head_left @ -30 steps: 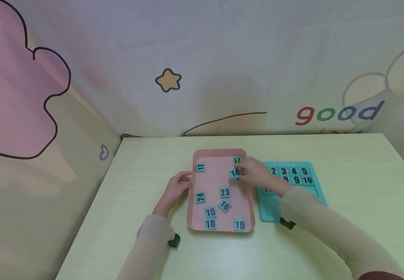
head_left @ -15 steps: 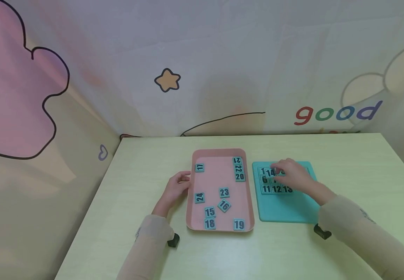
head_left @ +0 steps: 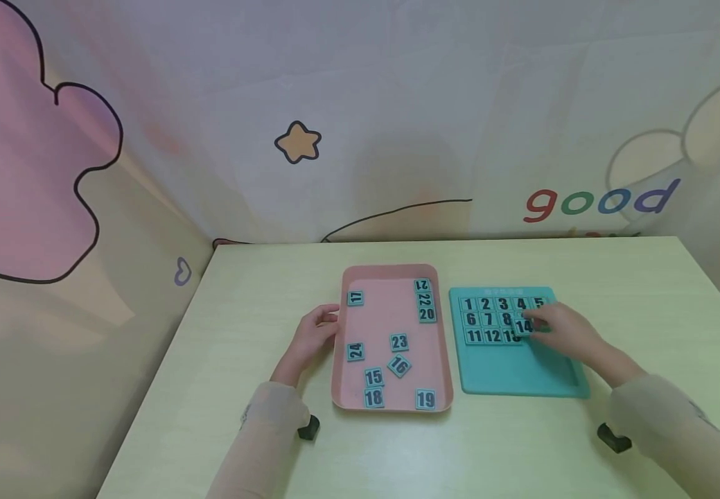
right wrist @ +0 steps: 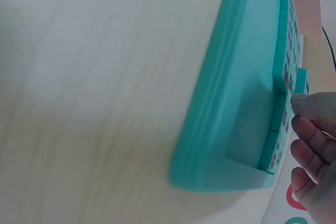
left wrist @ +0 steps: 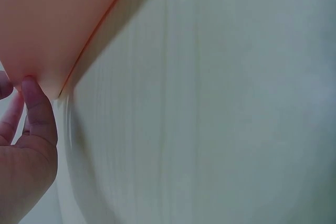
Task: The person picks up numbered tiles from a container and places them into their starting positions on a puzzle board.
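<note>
As the right hand (head_left: 567,335) pinches it, tile 14 (head_left: 522,327) juts leftward.

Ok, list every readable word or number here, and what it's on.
On wall:
"good"
Tile in right hand:
"14"
Loose tiles in pink tray:
"17"
"21"
"22"
"20"
"24"
"23"
"16"
"15"
"18"
"19"
Rowed tiles on turquoise board:
"1"
"2"
"3"
"4"
"5" (partial)
"6"
"7"
"8" (partial)
"11"
"12"
"13" (partial)
Unreadable: board heading, sleeve marks, cut-off letters under "good".
</note>
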{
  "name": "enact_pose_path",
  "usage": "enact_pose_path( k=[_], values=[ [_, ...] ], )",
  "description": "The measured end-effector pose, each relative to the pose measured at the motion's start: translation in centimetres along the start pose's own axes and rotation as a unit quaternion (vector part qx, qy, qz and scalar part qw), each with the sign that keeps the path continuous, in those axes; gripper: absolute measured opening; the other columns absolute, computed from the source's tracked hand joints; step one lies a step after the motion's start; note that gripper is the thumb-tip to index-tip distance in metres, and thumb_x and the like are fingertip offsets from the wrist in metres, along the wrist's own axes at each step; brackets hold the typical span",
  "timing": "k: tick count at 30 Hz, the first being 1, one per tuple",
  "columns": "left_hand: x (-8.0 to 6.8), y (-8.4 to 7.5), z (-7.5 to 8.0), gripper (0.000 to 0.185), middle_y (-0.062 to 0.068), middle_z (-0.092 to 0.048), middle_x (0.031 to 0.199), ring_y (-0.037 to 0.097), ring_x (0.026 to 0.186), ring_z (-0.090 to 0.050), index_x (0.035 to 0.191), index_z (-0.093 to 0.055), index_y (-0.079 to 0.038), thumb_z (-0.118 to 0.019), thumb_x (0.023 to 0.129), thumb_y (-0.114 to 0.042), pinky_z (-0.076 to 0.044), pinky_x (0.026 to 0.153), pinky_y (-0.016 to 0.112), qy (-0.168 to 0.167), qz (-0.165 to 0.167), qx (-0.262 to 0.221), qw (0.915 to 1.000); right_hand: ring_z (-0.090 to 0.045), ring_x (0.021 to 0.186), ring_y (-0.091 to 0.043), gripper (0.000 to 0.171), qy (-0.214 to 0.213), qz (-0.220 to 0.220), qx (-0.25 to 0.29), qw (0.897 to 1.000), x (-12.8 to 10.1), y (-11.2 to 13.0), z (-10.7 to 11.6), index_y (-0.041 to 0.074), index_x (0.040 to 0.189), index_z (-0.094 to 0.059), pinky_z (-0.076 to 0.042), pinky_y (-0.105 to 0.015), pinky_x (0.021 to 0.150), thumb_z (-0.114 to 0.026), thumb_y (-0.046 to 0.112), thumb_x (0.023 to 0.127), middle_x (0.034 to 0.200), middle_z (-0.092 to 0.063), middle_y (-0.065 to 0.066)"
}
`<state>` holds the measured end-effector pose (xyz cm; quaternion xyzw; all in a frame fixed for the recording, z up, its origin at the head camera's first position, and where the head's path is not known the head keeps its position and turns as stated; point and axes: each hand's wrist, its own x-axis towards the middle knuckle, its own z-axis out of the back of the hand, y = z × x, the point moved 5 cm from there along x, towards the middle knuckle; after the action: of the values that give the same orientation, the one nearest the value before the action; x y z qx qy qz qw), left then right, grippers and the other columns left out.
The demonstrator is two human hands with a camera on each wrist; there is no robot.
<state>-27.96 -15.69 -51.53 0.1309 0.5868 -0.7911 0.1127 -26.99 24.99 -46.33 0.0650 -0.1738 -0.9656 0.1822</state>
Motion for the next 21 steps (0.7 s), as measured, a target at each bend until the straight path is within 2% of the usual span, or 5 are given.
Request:
enact_pose_path(
  k=[13,21],
  values=[
    [0.3,0.2,0.0,0.035,0.005,-0.053,0.108,0.018,0.095,-0.051,0.119,-0.051,-0.019,-0.055,0.085,-0.017,-0.046,0.085,0.028,-0.004,0.0,0.008,1.0,-0.053,0.077,-0.02,0.038,0.036,-0.032,-0.001,0.999,-1.2,-1.4,-0.7,-0.007,0.109,-0.058,-0.047,-0.041,0.07,-0.063,0.007,0.074,0.086,-0.063,-0.011],
    [0.2,0.1,0.0,0.035,0.006,-0.053,0.109,0.018,0.096,-0.051,0.12,-0.051,-0.018,-0.055,0.085,-0.018,-0.045,0.086,0.03,-0.003,0.002,0.009,1.0,-0.049,0.071,-0.017,0.034,0.012,-0.029,-0.017,0.999,-1.1,-1.3,-1.4,-0.006,0.105,-0.06,-0.045,-0.037,0.064,-0.063,0.008,0.074,0.079,-0.061,-0.007]
  ],
)
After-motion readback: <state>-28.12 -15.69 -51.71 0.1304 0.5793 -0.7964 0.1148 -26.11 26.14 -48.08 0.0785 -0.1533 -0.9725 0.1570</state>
